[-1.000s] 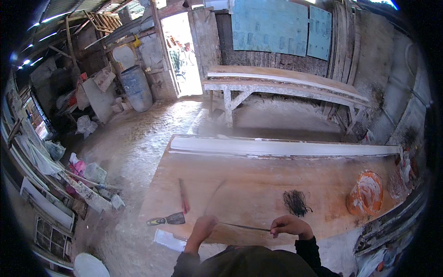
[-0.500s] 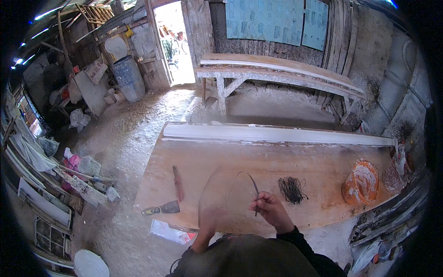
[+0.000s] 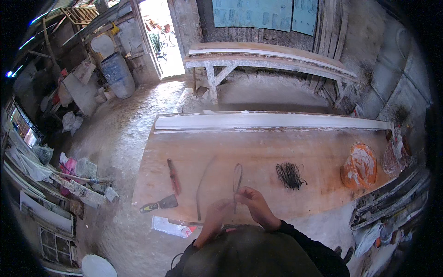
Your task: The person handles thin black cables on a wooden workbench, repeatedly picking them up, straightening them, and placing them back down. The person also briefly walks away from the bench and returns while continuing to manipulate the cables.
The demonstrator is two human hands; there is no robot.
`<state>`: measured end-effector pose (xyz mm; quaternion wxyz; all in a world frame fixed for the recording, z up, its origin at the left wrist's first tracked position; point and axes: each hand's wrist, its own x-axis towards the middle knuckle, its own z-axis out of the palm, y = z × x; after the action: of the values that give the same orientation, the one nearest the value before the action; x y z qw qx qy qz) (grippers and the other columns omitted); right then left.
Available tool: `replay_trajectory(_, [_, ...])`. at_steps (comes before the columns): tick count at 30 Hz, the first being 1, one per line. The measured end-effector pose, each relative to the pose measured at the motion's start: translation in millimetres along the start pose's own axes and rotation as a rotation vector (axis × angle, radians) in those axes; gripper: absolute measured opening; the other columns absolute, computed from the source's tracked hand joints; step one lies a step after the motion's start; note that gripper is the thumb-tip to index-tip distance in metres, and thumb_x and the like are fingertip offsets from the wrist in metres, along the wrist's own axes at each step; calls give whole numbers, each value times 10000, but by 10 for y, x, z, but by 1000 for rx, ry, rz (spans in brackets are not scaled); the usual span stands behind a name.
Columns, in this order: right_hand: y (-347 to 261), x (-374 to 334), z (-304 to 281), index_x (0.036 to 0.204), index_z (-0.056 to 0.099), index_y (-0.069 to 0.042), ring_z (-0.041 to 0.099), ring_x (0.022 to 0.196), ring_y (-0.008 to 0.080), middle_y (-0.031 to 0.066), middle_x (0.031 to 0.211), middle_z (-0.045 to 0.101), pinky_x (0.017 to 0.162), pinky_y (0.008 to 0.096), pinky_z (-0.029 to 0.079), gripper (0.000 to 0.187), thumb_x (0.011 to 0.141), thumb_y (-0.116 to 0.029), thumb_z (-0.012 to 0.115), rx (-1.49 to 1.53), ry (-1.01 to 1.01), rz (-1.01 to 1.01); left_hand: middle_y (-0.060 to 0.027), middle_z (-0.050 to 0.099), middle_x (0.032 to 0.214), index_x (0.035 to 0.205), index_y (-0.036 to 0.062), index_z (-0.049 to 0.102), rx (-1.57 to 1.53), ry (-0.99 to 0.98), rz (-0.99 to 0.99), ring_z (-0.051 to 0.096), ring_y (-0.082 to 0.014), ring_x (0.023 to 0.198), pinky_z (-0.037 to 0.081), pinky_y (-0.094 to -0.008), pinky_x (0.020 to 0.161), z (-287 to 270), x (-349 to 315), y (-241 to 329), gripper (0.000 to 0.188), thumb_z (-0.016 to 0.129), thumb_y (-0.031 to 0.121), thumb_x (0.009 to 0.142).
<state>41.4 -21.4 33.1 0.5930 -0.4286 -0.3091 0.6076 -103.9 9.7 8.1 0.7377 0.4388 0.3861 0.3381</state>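
A thin, dark, flexible strip [image 3: 238,171] is bent into a narrow upright loop above the table's near edge. My right hand [image 3: 254,203] pinches it low down between thumb and fingers. Close beside it, my left hand [image 3: 218,214] is closed at the lower end of the loop, its fingertips slightly blurred. Another thin dark strip [image 3: 199,198] lies on the wooden table [image 3: 272,147], left of the loop. To the right rests a tangled bundle of black cord [image 3: 290,175]. Farther left are a narrow red tool [image 3: 173,177] and a putty knife [image 3: 159,203] with a wide blade.
An orange bucket [image 3: 359,165] smeared with white stands at the table's right end. One long white moulding [image 3: 267,121] runs along the far edge. Beyond it is a wooden bench [image 3: 272,63]. A white packet [image 3: 170,226] sticks out below the near edge.
My hands have come together, the right one moving left. The strip's wide arch has closed into a narrow loop. The whole view has shifted slightly.
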Motion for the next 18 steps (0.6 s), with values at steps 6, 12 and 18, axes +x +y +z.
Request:
replay_trajectory(6, [16,-24,105,809,548,-36,512,751,100,16,788,565,719,245,390,50,795,-83,561,5,56,-47,-41,592,781,880,-14,588,-19,-40,20,523,-107,716,409,-240,689,-54,-30,-9,161,590,116,786])
replay_trajectory(12, [73,-38,134,791,539,-25,518,688,103,24,754,560,647,235,416,42,797,-63,554,-25,68,-84,-41,597,795,890,-14,588,49,-35,-28,529,-102,724,420,-238,679,-51,-81,89,169,595,119,786])
replay_trajectory(18, [174,-39,152,842,559,-8,526,756,86,13,782,572,707,228,420,109,772,-80,602,-273,118,-188,-37,594,788,859,-13,598,332,-64,80,536,-108,727,418,-234,672,-130,-46,44,121,596,69,771])
